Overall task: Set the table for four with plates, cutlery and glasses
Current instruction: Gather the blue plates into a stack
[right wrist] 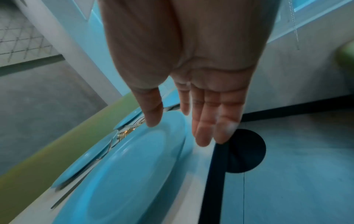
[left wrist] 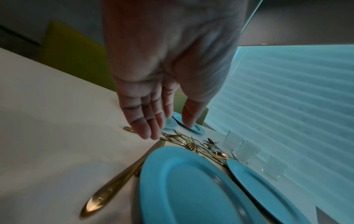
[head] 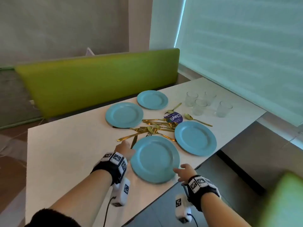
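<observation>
Four blue plates lie on the white table (head: 65, 153). The nearest plate (head: 155, 161) (left wrist: 191, 189) (right wrist: 124, 174) sits between my hands, close to the table's near-right edge. My left hand (head: 126, 148) (left wrist: 169, 128) is at its left rim with straight fingers, holding nothing. My right hand (head: 185, 171) (right wrist: 178, 131) hovers at its near-right rim, fingers straight and thumb over the rim. A pile of gold cutlery (head: 155, 127) lies between the plates, and one gold handle (left wrist: 114, 188) lies beside the near plate. Several clear glasses (head: 199, 106) stand at the far right.
The other plates lie at the far left (head: 124, 114), at the back (head: 152, 99) and on the right (head: 196, 138). A round purple card (head: 173, 117) lies in the cutlery. A green bench (head: 98, 82) runs behind the table, and a green seat (head: 287, 202) is at lower right.
</observation>
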A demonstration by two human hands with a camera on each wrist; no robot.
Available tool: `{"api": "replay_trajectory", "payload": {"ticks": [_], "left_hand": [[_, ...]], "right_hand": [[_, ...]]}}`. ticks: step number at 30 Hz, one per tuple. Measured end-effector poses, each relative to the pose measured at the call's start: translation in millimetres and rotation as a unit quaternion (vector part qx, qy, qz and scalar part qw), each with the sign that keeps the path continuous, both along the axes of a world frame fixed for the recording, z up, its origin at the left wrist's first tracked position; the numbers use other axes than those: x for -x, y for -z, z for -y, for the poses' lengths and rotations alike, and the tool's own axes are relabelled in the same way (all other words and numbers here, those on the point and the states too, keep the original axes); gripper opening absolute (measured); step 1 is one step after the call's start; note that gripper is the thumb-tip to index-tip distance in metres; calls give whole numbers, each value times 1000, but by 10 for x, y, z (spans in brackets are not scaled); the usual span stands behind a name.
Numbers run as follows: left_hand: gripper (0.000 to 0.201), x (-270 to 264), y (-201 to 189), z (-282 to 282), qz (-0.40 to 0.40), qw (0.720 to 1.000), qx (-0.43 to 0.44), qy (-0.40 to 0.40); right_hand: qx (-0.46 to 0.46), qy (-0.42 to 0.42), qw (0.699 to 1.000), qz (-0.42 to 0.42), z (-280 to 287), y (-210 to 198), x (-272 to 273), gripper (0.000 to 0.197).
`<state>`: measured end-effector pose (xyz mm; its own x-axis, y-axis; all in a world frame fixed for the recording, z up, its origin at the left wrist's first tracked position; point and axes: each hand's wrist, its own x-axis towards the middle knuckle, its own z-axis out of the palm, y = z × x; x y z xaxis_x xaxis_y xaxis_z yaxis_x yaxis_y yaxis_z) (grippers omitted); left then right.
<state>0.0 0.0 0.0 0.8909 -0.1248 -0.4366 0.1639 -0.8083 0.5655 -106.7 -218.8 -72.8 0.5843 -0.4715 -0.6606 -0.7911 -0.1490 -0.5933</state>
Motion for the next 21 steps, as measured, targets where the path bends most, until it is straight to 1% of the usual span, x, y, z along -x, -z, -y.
{"api": "replay_trajectory", "payload": {"ticks": [4,7,9,11,13,15,17,21], "left_hand": [[50,-68,29,-108,-18,1000,10,-6],[49,-111,49,-152,-22,1000,12,2],[47,-141,61,-181,-20,1000,15,4],[46,-168,93,-206,-20,1000,16,5],[45,-189,109,-216,-22,1000,10,13],[45,-220,120,-215,-22,1000,7,17],[45,-246,104,-201,-20,1000,7,23],[45,-319,30,-110,-7,999,-3,42]], "right_hand": [[-23,49,999,-11,-121,52,-125,26],[-27,78,997,-5,-140,187,-165,30],[-42,111,993,-4,-167,197,-175,27],[-38,128,991,-5,-228,145,-172,24],[-35,120,992,6,-270,106,-171,22],[-51,130,990,31,-273,49,-172,29],[-61,143,986,56,-261,-59,-167,31],[-12,140,986,85,-71,-285,-168,33]]}}
